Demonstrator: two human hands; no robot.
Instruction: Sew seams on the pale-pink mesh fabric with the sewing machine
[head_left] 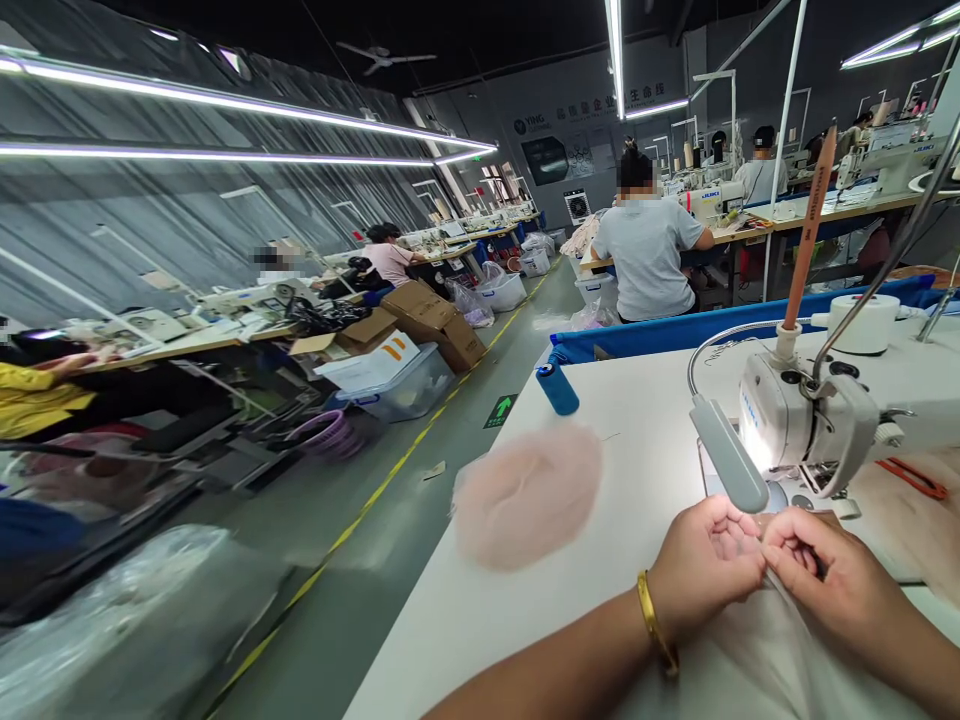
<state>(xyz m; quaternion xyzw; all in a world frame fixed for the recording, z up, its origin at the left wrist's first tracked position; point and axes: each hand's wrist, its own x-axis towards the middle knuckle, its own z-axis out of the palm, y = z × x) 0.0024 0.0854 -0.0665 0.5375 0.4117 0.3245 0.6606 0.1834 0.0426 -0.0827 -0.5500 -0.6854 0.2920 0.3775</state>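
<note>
My left hand (709, 560), with a gold bangle (651, 612) at the wrist, is closed on sheer pale fabric (765, 650). My right hand (821, 565) pinches the same fabric right beside it, thumbs almost touching. Below both hands the cloth hangs in folds. Just beyond them stands a white sewing machine (787, 410), its grey lamp (727, 455) shining over the needle area. A round piece of pink tulle (529, 495) lies flat on the white table (427, 640) to the left.
A blue thread spool (557, 390) lies near the table's far left corner. Orange-handled snips (911, 478) rest on more pink tulle (930, 520) at the right. A pencil (816, 230) stands upright on the machine. Across the aisle are boxes (435, 320); a co-worker (649, 255) sits ahead.
</note>
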